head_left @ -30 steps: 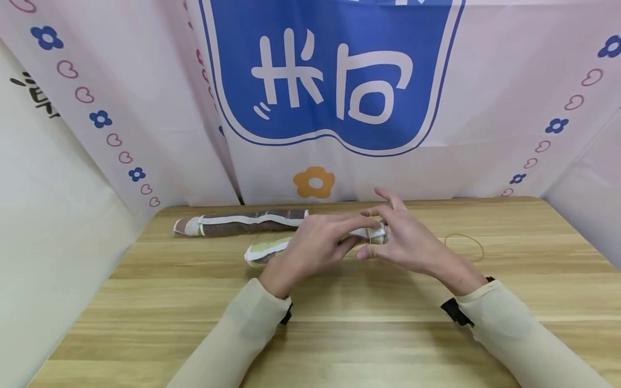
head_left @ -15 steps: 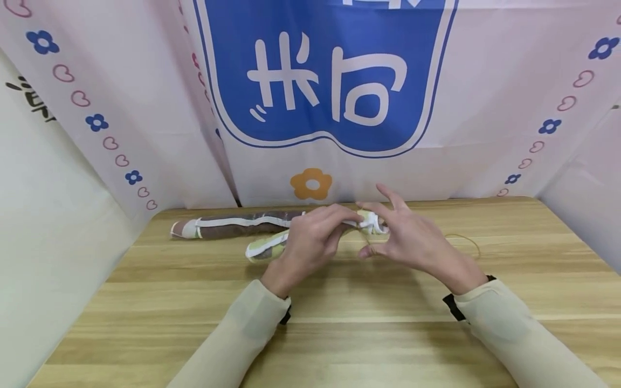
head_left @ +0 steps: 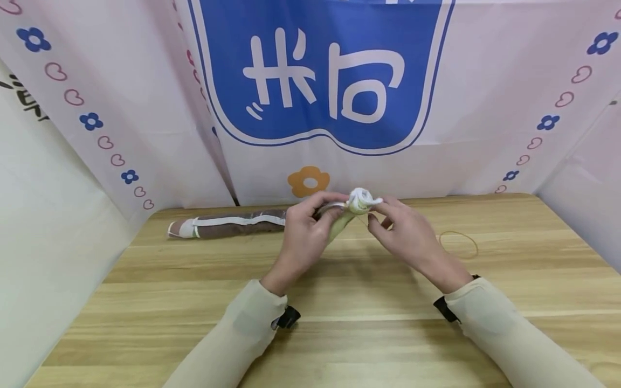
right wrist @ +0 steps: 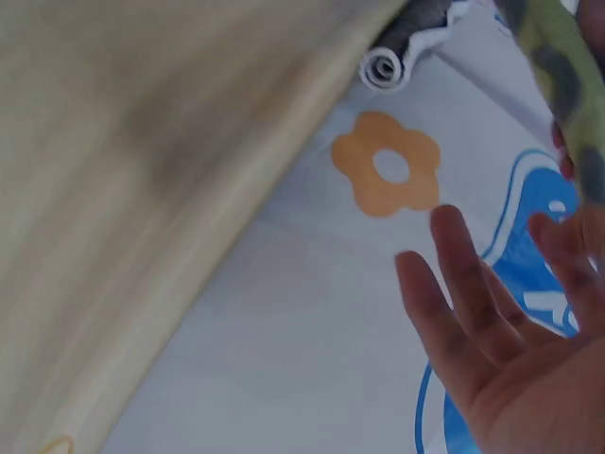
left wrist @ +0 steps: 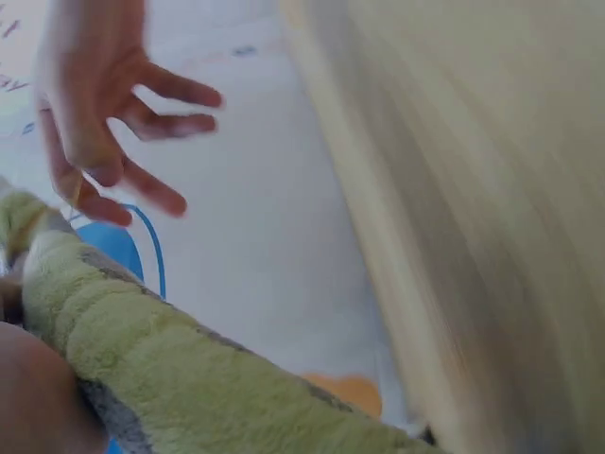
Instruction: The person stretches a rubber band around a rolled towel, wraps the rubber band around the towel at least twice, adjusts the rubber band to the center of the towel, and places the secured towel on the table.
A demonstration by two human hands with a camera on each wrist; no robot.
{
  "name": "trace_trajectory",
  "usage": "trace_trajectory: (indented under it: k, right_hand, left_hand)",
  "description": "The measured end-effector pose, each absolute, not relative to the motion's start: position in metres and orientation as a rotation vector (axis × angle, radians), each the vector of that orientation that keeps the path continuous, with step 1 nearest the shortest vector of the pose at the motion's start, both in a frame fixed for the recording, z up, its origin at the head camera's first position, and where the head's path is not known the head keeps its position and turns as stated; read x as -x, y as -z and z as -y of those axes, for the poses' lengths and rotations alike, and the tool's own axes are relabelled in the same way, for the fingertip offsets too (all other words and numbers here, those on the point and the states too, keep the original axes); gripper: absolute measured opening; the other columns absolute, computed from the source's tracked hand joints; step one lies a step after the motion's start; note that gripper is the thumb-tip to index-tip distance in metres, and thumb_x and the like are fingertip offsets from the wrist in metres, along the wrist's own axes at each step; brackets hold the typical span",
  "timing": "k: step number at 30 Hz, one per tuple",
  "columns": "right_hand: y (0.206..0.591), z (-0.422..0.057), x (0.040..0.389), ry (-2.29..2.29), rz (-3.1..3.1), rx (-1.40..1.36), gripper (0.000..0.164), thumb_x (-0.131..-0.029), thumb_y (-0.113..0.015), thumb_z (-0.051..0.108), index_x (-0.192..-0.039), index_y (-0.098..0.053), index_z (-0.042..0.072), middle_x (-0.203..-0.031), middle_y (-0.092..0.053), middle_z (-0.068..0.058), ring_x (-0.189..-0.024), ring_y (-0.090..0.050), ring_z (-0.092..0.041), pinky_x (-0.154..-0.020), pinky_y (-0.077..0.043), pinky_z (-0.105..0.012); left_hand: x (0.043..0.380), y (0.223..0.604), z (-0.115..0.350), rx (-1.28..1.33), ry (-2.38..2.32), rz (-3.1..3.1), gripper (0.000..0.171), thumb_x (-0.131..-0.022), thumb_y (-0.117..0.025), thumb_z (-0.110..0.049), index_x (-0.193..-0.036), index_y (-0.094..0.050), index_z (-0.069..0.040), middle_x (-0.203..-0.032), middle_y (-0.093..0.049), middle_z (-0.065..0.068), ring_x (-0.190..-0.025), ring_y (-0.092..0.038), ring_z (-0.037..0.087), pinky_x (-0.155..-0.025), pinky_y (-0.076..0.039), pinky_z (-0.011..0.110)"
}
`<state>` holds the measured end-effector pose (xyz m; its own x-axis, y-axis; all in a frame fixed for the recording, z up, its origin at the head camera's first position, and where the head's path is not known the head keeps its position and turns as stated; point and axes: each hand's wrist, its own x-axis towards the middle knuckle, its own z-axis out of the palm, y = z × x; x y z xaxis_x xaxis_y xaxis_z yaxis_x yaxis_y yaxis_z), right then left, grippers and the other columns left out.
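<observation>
The left hand (head_left: 305, 231) grips a green rolled towel (head_left: 359, 203), held up over the table (head_left: 339, 345). The right hand (head_left: 407, 237) is at its white end, fingers loose and spread. A brown rolled towel (head_left: 233, 225) lies behind.

Head view: bright, even, diffuse light. Table (head_left: 339, 350) pale, with soft-edged shadows beneath left hand (head_left: 304, 231) and right hand (head_left: 407, 234), consistent with light from above. Backdrop (head_left: 398, 175) behind table: crisp print, faint fold shading. Wall (head_left: 43, 215) left of table: leaning outward, wide-angle stretch. Wrist views: dimmer, hazy, low contrast; table blurred into streaks. Left wrist view, left of table: right hand soft-edged; green roll (left wrist: 198, 369) clearer, pile readable.
</observation>
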<state>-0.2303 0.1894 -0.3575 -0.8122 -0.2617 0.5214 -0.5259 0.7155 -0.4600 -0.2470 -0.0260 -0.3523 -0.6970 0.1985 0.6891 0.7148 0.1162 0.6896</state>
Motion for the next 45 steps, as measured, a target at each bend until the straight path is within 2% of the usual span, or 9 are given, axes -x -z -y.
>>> trace_trajectory:
  k: [3,12,15,19,23,31,35,38,45]
  right_hand:
    - [0.358,-0.185,0.229,-0.863,2.391,-0.624,0.017,-0.1,-0.068,0.006,-0.115,-0.077,0.01,-0.11,-0.075,-0.006,-0.073,-0.07,-0.019,-0.062,-0.058,-0.039]
    - [0.353,-0.179,0.222,-0.828,2.21,-0.73,0.012,-0.095,-0.07,0.001,-0.102,-0.077,0.008,-0.096,-0.073,-0.002,-0.068,-0.067,-0.012,-0.06,-0.06,-0.036]
    - [0.352,-0.176,0.22,-0.91,2.189,-0.751,0.012,-0.094,-0.072,-0.001,-0.101,-0.078,0.008,-0.097,-0.07,-0.003,-0.069,-0.065,-0.01,-0.061,-0.06,-0.035]
    - [0.352,-0.174,0.217,-0.984,2.14,-0.803,0.014,-0.093,-0.073,-0.003,-0.102,-0.079,0.006,-0.103,-0.064,-0.007,-0.067,-0.063,-0.009,-0.059,-0.056,-0.024]
    - [0.353,-0.173,0.217,-0.945,2.052,-0.867,0.016,-0.091,-0.073,-0.006,-0.103,-0.079,0.002,-0.111,-0.061,-0.015,-0.068,-0.061,-0.01,-0.063,-0.051,-0.015]
    - [0.351,-0.172,0.221,-0.765,1.922,-0.893,0.022,-0.087,-0.081,-0.009,-0.105,-0.08,0.004,-0.117,-0.063,-0.02,-0.082,-0.07,-0.026,-0.07,-0.059,-0.035]
    - [0.353,-0.17,0.221,-0.89,1.933,-0.873,0.022,-0.087,-0.079,-0.014,-0.105,-0.078,-0.002,-0.118,-0.062,-0.021,-0.093,-0.072,-0.029,-0.085,-0.059,-0.026]
    - [0.356,-0.168,0.22,-0.988,1.962,-0.847,0.022,-0.088,-0.079,-0.015,-0.108,-0.074,-0.006,-0.12,-0.06,-0.023,-0.093,-0.073,-0.028,-0.09,-0.057,-0.02]
    - [0.358,-0.164,0.217,-1.091,2.004,-0.841,0.032,-0.088,-0.078,-0.016,-0.117,-0.065,-0.011,-0.125,-0.056,-0.026,-0.089,-0.074,-0.027,-0.089,-0.058,-0.024]
  left_hand:
    - [0.243,0.346,0.022,0.706,1.85,2.001,0.015,-0.098,-0.074,0.0,-0.113,-0.078,-0.003,-0.108,-0.078,0.006,-0.089,-0.071,0.016,-0.072,-0.058,0.027]
    - [0.238,0.337,0.019,0.447,2.118,1.971,0.022,-0.1,-0.071,0.001,-0.122,-0.073,0.001,-0.115,-0.076,0.012,-0.096,-0.07,0.018,-0.077,-0.058,0.025]
    - [0.24,0.339,0.02,0.424,2.128,1.974,0.022,-0.1,-0.071,0.001,-0.122,-0.073,0.002,-0.116,-0.076,0.012,-0.096,-0.071,0.018,-0.078,-0.059,0.025]
    - [0.24,0.342,0.019,0.412,2.136,1.976,0.022,-0.101,-0.07,0.001,-0.123,-0.073,0.001,-0.114,-0.076,0.012,-0.093,-0.07,0.018,-0.076,-0.059,0.025]
    - [0.237,0.342,0.015,0.404,2.16,1.977,0.023,-0.1,-0.071,0.0,-0.123,-0.073,0.001,-0.113,-0.077,0.011,-0.09,-0.07,0.017,-0.076,-0.059,0.025]
    - [0.231,0.342,0.011,0.348,2.198,2.002,0.025,-0.099,-0.072,-0.003,-0.124,-0.074,-0.003,-0.114,-0.077,0.008,-0.091,-0.071,0.018,-0.077,-0.06,0.026]
    - [0.229,0.342,0.009,0.348,2.169,2.021,0.026,-0.099,-0.073,-0.005,-0.124,-0.074,-0.003,-0.115,-0.077,0.007,-0.092,-0.071,0.018,-0.077,-0.06,0.027]
    - [0.229,0.342,0.008,0.369,2.134,2.032,0.027,-0.099,-0.074,-0.005,-0.125,-0.074,-0.003,-0.117,-0.077,0.008,-0.094,-0.072,0.019,-0.078,-0.061,0.028]
    - [0.228,0.342,0.008,0.401,2.084,2.032,0.029,-0.098,-0.074,-0.005,-0.127,-0.073,-0.003,-0.118,-0.077,0.008,-0.099,-0.074,0.021,-0.079,-0.062,0.03]
